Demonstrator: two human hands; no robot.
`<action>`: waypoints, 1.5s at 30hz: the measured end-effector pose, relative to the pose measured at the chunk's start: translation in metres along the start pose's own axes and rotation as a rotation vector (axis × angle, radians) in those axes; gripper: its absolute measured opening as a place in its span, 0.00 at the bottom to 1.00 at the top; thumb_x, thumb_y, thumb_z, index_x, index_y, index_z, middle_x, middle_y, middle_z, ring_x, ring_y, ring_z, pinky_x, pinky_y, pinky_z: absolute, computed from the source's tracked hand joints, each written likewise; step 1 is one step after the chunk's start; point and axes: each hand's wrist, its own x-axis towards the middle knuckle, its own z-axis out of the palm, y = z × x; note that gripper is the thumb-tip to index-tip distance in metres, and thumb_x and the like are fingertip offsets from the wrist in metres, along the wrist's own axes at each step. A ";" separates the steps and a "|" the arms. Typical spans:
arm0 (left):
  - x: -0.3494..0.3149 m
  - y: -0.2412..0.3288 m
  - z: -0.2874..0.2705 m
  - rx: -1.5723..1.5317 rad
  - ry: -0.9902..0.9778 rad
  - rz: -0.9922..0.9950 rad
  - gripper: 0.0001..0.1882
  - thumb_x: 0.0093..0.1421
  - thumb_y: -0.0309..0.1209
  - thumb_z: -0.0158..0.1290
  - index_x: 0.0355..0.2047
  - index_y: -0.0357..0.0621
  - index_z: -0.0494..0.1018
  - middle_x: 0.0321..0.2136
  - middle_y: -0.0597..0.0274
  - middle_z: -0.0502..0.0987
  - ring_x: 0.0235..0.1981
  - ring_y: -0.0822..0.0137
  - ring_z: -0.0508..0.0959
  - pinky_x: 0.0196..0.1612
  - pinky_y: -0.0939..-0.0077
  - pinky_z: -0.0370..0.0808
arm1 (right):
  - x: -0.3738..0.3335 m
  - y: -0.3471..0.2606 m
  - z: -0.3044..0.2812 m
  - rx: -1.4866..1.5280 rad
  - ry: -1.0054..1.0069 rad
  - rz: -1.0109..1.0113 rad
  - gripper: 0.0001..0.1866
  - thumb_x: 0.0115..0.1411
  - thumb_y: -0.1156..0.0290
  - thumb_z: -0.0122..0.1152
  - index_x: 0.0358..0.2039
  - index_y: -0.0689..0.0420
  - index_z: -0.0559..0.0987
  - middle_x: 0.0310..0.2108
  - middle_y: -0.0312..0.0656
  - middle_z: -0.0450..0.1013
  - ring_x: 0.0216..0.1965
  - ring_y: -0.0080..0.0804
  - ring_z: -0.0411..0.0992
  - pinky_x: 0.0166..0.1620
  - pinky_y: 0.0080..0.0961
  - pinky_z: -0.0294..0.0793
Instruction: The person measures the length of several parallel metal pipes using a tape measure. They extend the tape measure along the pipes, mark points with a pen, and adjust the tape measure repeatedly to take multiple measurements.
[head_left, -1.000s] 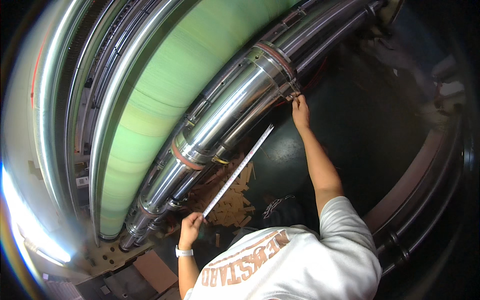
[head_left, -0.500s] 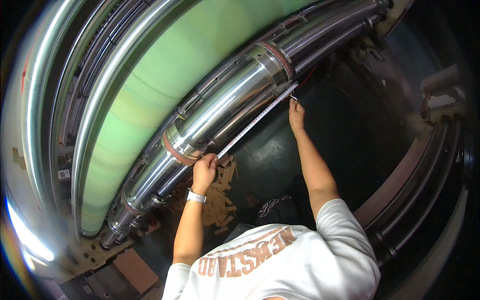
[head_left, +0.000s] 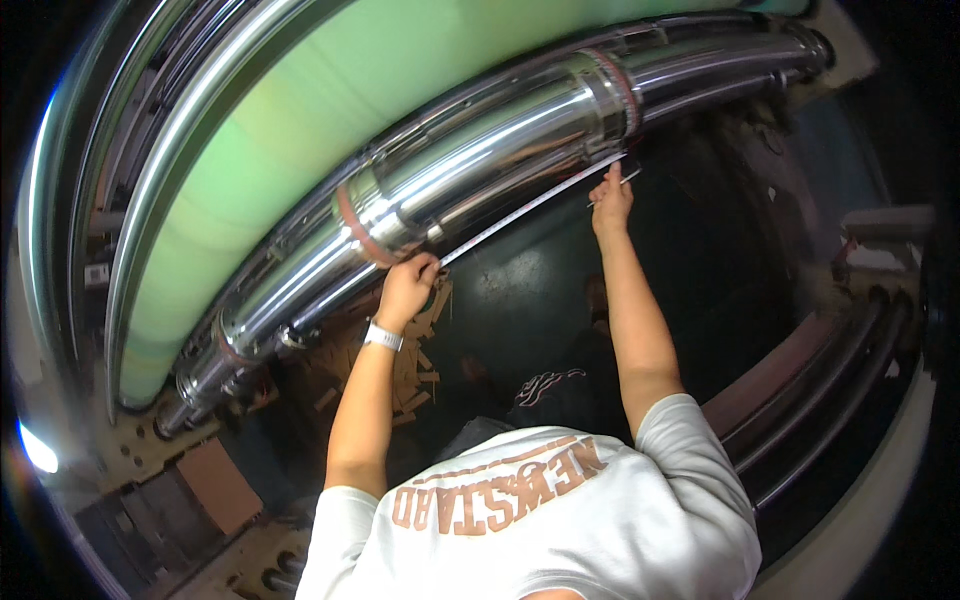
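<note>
The left hand (head_left: 408,290) pinches the pale measuring tape (head_left: 520,212) near its left end, and the right hand (head_left: 613,207) holds a thin stick (head_left: 632,176) beside the other end, though I cannot tell if it grips the tape also. The tape runs straight along the lower edge of the shiny cylinder (head_left: 490,145), with wide room over the dark floor (head_left: 525,310) between both forearms (head_left: 640,310). Farther behind is the large green roller (head_left: 270,150).

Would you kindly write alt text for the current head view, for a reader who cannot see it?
A white tape measure stretches from the left hand to the right hand, alongside a shiny metal roller. The right hand holds a thin stick; a wide green roller curves behind.
</note>
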 end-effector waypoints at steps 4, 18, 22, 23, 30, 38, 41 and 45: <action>-0.001 0.002 -0.007 -0.033 -0.058 -0.032 0.10 0.55 0.32 0.50 0.30 0.36 0.72 0.19 0.54 0.73 0.20 0.66 0.71 0.27 0.72 0.67 | 0.001 0.005 0.000 0.117 0.085 0.216 0.20 0.52 0.52 0.58 0.22 0.53 0.62 0.13 0.28 0.50 0.14 0.20 0.50 0.20 0.21 0.53; -0.044 -0.083 -0.055 -0.210 -0.162 -0.123 0.06 0.52 0.28 0.51 0.27 0.37 0.72 0.21 0.62 0.74 0.24 0.72 0.71 0.33 0.78 0.68 | 0.013 0.027 0.003 0.226 -0.041 0.272 0.18 0.56 0.52 0.53 0.20 0.50 0.64 0.15 0.28 0.51 0.17 0.21 0.51 0.25 0.24 0.53; -0.052 -0.080 -0.071 -0.292 -0.191 -0.172 0.06 0.54 0.28 0.50 0.25 0.37 0.71 0.21 0.64 0.74 0.25 0.74 0.71 0.33 0.79 0.68 | 0.024 0.026 -0.001 0.222 0.045 0.220 0.19 0.56 0.51 0.52 0.19 0.50 0.64 0.15 0.28 0.52 0.17 0.21 0.50 0.25 0.22 0.52; -0.053 -0.083 -0.071 -0.306 -0.193 -0.183 0.06 0.54 0.28 0.50 0.25 0.38 0.71 0.21 0.64 0.74 0.25 0.75 0.71 0.33 0.80 0.68 | 0.026 0.026 0.001 0.248 0.057 0.205 0.19 0.56 0.51 0.52 0.18 0.50 0.64 0.15 0.28 0.52 0.17 0.21 0.50 0.25 0.22 0.52; -0.046 -0.086 -0.073 -0.215 -0.212 -0.136 0.06 0.56 0.27 0.48 0.25 0.37 0.70 0.21 0.65 0.73 0.26 0.73 0.70 0.35 0.78 0.67 | 0.038 0.028 0.008 0.248 0.090 0.122 0.23 0.51 0.44 0.54 0.18 0.51 0.66 0.16 0.31 0.59 0.20 0.23 0.57 0.26 0.22 0.56; -0.013 -0.069 -0.055 -0.285 -0.277 -0.096 0.07 0.56 0.28 0.48 0.27 0.37 0.71 0.22 0.66 0.73 0.27 0.75 0.71 0.35 0.80 0.68 | 0.110 -0.027 -0.023 0.009 0.201 0.164 0.29 0.45 0.38 0.56 0.23 0.54 0.63 0.13 0.32 0.53 0.13 0.23 0.53 0.17 0.24 0.58; -0.003 -0.063 -0.050 -0.310 -0.284 -0.139 0.08 0.57 0.30 0.49 0.29 0.37 0.72 0.23 0.65 0.74 0.27 0.76 0.72 0.36 0.80 0.68 | 0.158 -0.054 -0.044 -0.107 0.204 0.119 0.34 0.42 0.33 0.52 0.18 0.56 0.57 0.09 0.34 0.51 0.11 0.28 0.50 0.19 0.27 0.58; -0.001 -0.071 -0.048 -0.352 -0.297 -0.190 0.09 0.57 0.30 0.49 0.32 0.37 0.72 0.25 0.65 0.75 0.29 0.75 0.72 0.38 0.81 0.68 | 0.193 -0.079 -0.053 -0.188 0.163 0.152 0.33 0.44 0.33 0.50 0.22 0.54 0.59 0.09 0.34 0.49 0.10 0.26 0.49 0.18 0.27 0.56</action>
